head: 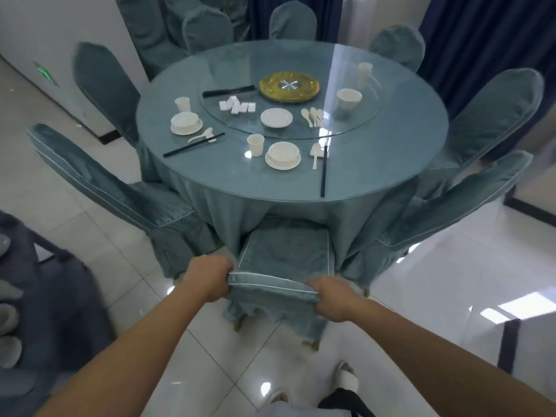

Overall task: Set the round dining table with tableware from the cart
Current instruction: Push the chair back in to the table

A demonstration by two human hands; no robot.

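My left hand (207, 276) and my right hand (331, 299) both grip the top edge of a teal-covered chair (285, 257) pushed in at the near side of the round table (210, 176). On the table, a near setting has a bowl on a plate (282, 155), a cup (255, 145), a spoon (315, 153) and black chopsticks (324, 173). A second setting at the left has a bowl on a plate (186, 122), a cup (183, 104), a spoon and chopsticks (194, 145).
The glass turntable (346, 127) carries a gold dish (290, 86), a plate (276, 117), spoons (313, 116), white rests (237, 105), chopsticks, a bowl (349, 98) and stacked cups (364, 74). Covered chairs ring the table. A dark cart with white ware (9, 320) stands at the left edge.
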